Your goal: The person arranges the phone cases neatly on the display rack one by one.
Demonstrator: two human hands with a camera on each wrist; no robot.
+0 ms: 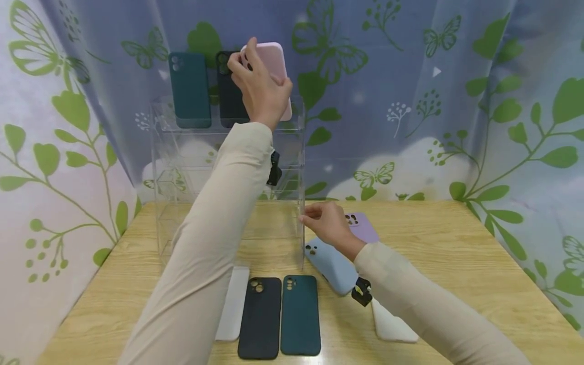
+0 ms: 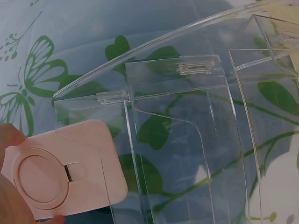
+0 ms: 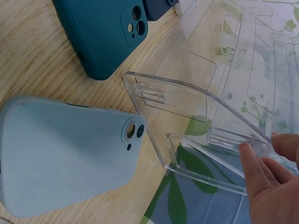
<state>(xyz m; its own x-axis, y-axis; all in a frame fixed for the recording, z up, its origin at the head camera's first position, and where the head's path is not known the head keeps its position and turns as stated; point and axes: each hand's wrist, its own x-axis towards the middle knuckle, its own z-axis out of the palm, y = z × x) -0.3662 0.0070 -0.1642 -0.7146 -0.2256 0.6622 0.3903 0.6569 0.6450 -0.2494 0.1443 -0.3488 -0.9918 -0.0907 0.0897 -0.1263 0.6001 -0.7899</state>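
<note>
Left hand (image 1: 261, 88) clamped on pink case (image 1: 274, 61), clear rack's (image 1: 285, 130) top right corner. Right hand (image 1: 329, 223) pinches rack's right edge. Wood shows toward tabletop's (image 1: 483, 258) right edge. 1 black case (image 1: 230, 104) partly hidden behind left hand.

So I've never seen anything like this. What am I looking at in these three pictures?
There's no robot here, just a person working bare-handed. The wide picture comes from a camera on the head; the other two come from small black wrist cameras. The left hand holds a pink phone case at the top of a clear tiered stand, beside a teal case and a dark case. The right hand grips the stand's side. On the wooden table lie a second dark case, a second teal case, a light blue case, a purple case and two white cases partly behind the sleeves.
</note>
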